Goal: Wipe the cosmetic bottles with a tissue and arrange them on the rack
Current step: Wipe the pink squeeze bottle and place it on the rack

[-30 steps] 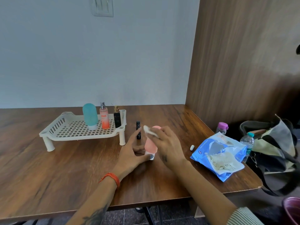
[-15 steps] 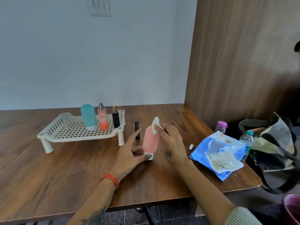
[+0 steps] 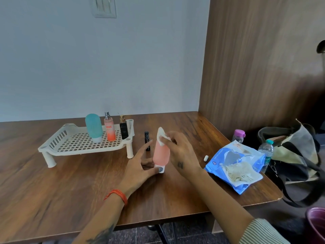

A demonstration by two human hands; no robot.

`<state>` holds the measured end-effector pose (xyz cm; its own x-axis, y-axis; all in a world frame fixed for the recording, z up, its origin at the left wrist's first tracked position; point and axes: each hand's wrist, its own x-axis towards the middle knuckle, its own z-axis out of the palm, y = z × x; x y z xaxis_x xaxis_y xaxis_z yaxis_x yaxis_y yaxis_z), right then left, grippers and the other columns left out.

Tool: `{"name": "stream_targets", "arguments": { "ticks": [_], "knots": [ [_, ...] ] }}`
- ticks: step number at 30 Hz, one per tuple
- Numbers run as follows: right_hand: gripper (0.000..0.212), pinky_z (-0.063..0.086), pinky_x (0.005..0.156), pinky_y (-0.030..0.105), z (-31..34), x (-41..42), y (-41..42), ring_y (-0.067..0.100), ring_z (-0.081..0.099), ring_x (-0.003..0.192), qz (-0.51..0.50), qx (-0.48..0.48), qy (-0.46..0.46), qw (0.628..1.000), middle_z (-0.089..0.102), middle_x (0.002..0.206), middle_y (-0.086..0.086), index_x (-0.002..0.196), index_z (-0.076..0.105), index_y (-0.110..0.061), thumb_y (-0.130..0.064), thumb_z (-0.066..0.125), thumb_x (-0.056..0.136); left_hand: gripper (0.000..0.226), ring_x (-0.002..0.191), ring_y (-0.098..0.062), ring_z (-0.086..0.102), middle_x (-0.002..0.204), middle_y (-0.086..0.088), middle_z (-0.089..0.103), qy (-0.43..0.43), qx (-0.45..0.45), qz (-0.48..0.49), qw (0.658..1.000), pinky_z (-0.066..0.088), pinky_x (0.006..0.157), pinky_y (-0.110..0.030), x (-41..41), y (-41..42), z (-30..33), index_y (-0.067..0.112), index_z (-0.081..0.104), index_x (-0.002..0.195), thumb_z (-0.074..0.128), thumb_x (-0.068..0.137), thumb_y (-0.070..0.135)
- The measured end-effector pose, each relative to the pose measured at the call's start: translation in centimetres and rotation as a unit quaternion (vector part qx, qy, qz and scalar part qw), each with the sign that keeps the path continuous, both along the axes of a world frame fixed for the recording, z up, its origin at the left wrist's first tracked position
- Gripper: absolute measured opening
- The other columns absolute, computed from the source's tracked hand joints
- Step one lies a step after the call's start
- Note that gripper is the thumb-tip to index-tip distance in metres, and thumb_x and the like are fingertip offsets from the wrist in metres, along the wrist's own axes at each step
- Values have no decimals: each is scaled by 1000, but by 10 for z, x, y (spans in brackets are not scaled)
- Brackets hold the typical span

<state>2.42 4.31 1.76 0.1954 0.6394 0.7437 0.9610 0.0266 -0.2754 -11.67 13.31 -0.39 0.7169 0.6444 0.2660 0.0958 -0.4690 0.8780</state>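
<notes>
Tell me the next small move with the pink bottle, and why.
Probably draw the tissue down the pink bottle: the right hand pinches it at the top, the left hand steadies the base, and the body below looks unwiped.

On the surface (image 3: 52, 191) we see the rack (image 3: 58, 143) at the left rear, carrying three bottles in a row along its right half: a tube (image 3: 94, 127), a spray (image 3: 109, 129) and a vial (image 3: 123, 128). Just right of the rack stands a lipstick (image 3: 147, 140). In front of it a bottle (image 3: 161, 155) stands upright between our left hand (image 3: 139, 168) and right hand (image 3: 181, 154), a tissue (image 3: 161, 136) at its top. Further right lie a cap (image 3: 206, 158) and a packet (image 3: 235, 164), with a bag (image 3: 295, 155) beyond the edge.
</notes>
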Motion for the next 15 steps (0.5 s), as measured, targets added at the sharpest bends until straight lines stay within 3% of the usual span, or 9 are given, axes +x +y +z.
{"name": "stream_targets", "arguments": {
  "ticks": [2, 4, 6, 8, 10, 12, 15],
  "knots": [
    [31, 47, 89, 39, 7, -10, 1, 28, 52, 107, -5, -16, -10, 1000, 55, 118, 14, 117, 58, -7, -7, 60, 87, 90, 78, 10, 65, 96, 2, 73, 0, 0, 2, 1000, 40, 65, 4, 0, 0, 0, 42, 29, 136, 82, 68, 16],
    [48, 56, 72, 40, -2, -15, 1, 32, 58, 96, 13, -34, -103, 994, 59, 113, 16, 110, 63, -3, 1, 76, 65, 87, 79, 13, 63, 96, 7, 69, -8, -9, 2, 1000, 42, 66, 2, 0, 1, 0, 43, 31, 132, 81, 68, 14],
    [34, 55, 63, 32, -16, -16, -4, 26, 58, 85, 59, -65, -210, 974, 63, 107, 11, 103, 68, -6, -2, 64, 69, 87, 87, 10, 63, 106, 12, 64, -13, -7, 2, 1000, 49, 76, -7, 1, 3, -2, 43, 33, 134, 81, 68, 12],
    [36, 49, 66, 26, -22, -14, -8, 20, 51, 85, 81, -72, -222, 969, 63, 105, 8, 105, 67, -9, -9, 44, 77, 90, 94, 3, 64, 112, 9, 65, -13, -3, 1, 1000, 50, 84, -13, 1, 4, -4, 41, 33, 137, 81, 68, 11],
    [38, 47, 67, 26, -19, -5, -7, 20, 47, 90, 65, -34, -187, 980, 64, 106, 10, 109, 67, -9, -5, 53, 74, 91, 91, 2, 66, 108, 2, 69, -14, -18, -2, 1000, 46, 74, -3, 1, 4, -3, 38, 32, 139, 81, 67, 10],
    [44, 51, 71, 31, -15, 6, -4, 22, 50, 97, 31, 6, -93, 995, 62, 111, 12, 113, 65, -9, 3, 65, 70, 91, 86, 4, 66, 100, 0, 73, -9, -19, -7, 1000, 39, 68, 4, 1, 2, -1, 38, 29, 140, 81, 69, 11],
    [33, 50, 85, 34, -17, 6, -4, 19, 53, 105, -23, 26, 36, 999, 57, 117, 9, 116, 62, -13, -18, 53, 84, 91, 83, 9, 65, 102, -1, 73, 1, -10, -7, 1000, 35, 64, 8, 0, 1, 0, 38, 25, 140, 79, 71, 13]
  ]
}}
